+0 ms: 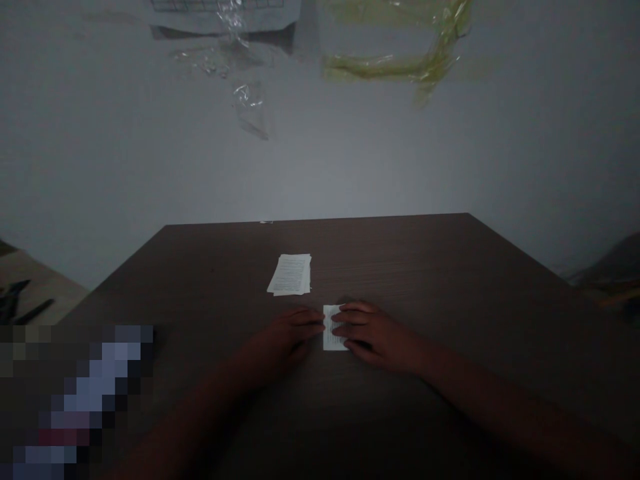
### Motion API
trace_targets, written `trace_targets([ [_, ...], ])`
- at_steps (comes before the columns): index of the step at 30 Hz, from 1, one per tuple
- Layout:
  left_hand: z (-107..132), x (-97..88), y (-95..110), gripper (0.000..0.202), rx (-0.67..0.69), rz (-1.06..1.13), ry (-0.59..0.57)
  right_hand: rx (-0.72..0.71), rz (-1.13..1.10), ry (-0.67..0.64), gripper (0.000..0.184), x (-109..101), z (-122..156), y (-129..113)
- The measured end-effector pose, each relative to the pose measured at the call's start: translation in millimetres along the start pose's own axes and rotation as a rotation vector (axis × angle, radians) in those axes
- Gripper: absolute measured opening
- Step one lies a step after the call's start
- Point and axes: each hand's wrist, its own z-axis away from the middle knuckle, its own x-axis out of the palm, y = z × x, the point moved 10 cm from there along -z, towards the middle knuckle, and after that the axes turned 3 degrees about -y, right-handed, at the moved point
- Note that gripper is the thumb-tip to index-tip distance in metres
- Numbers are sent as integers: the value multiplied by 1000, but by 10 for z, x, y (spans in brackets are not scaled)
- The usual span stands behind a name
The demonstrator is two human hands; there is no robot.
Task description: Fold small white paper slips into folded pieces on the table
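A small printed sheet of paper (pixel 329 337) lies on the dark wooden table in front of me. My right hand (pixel 373 335) rests over its right part, fingers spread and pressing on the print. At the sheet's left edge are the fingertips of my left hand (pixel 299 331), stretched out and holding nothing. Beyond my left hand sits a loose stack of printed paper sheets (pixel 291 274), its edges slightly uneven. The right side of the sheet is hidden under my right fingers.
The brown table (pixel 400 260) meets a grey wall (pixel 320 160) at its far edge. Clear plastic (pixel 253 107) and yellow tape (pixel 385 69) stick to the wall. A blurred-out pixelated object (pixel 95 380) covers the left front. A white scrap (pixel 267 222) lies at the back edge.
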Motion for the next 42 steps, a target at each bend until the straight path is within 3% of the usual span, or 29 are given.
trace_targets([
  [8,1,-22,45,64,13,-2,18,0,-31,3,37,-7,3,-3],
  [21,27,27,-86,63,-1,35,38,36,-15,-33,37,34,-6,19],
  [36,0,81,-86,68,-31,13,-34,35,-29,-53,35,28,-10,3],
  [42,24,72,-87,66,-25,5,-8,35,-21,-55,36,17,-5,-3],
])
